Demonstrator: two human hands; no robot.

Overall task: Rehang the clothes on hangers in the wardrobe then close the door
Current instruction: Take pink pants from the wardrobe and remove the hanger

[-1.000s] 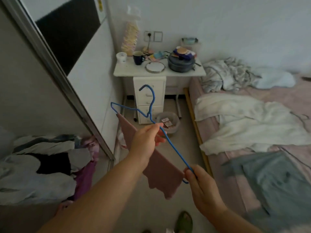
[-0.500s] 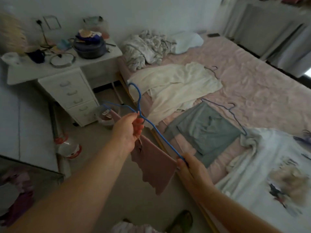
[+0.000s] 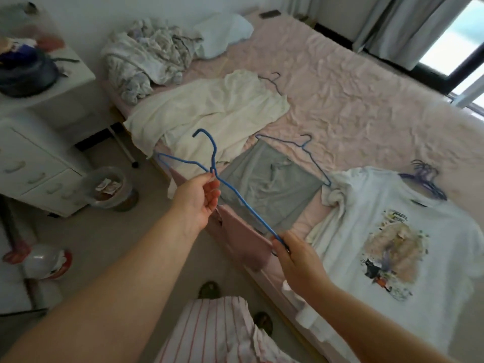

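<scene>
On my far left sits the white drawer unit [image 3: 34,163], a dark pot [image 3: 25,74] on its top, and a clear waste bin [image 3: 107,188] on the floor just beside it. Nearer, low left, there's a red-and-white object [image 3: 45,263] on the floor; I can't make out what it is. Moving in: my left hand [image 3: 197,200] is up over the floor, fingers curled, pinching the blue wire hanger [image 3: 235,195] at its neck, right under the hook. A pink garment [image 3: 243,239] hangs from the hanger, draped below the wire between my hands. My right hand [image 3: 294,258] grips the hanger's near-right end, fingers closed round the wire. So the hanger is held in the air at the bed's edge, tilted, hook pointing far-left. Behind it, on the pink bed [image 3: 366,106], a cream garment [image 3: 209,113] lies spread, with a crumpled bundle of bedding [image 3: 146,58] farther off. Right of that, a grey garment [image 3: 269,184] lies flat with a second blue hanger [image 3: 301,150] at its far edge. Further right, a white printed T-shirt [image 3: 387,244] lies flat, a bunch of purple hangers [image 3: 424,179] at its collar. Far right, grey curtains [image 3: 398,30] beside a bright window [image 3: 458,38].
</scene>
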